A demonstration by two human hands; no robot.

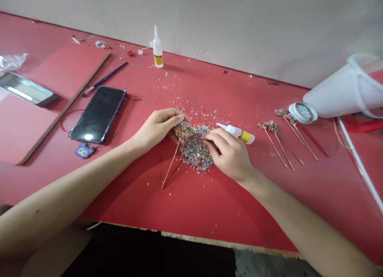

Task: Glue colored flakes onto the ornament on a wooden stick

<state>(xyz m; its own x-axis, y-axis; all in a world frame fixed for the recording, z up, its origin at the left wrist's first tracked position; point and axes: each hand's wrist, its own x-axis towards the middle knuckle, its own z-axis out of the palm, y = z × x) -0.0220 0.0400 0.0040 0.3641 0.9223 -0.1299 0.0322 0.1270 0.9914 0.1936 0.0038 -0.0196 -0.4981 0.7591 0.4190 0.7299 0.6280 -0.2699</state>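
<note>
My left hand (pixel 160 125) is closed on the decorated head of a gold hair stick (pixel 175 155), whose thin stem slants down toward me over the red table (pixel 191 201). My right hand (pixel 229 153) is closed around a small white glue bottle (pixel 239 132) with a yellow label, and its fingertips pinch a thin dark tool I cannot make out, pointed at the stick's head. Between both hands lies a pile of coloured glitter chips (pixel 197 151).
A black phone (pixel 98 113) and a small blue piece (pixel 84 150) lie at the left, beside a red board (pixel 44 97), a metal tray (pixel 25 89) and a brush (pixel 103 79). A second glue bottle (pixel 157 50) stands by the wall. Several finished hair sticks (pixel 283 143), a round lid (pixel 303 112) and a white cone (pixel 344 89) sit right.
</note>
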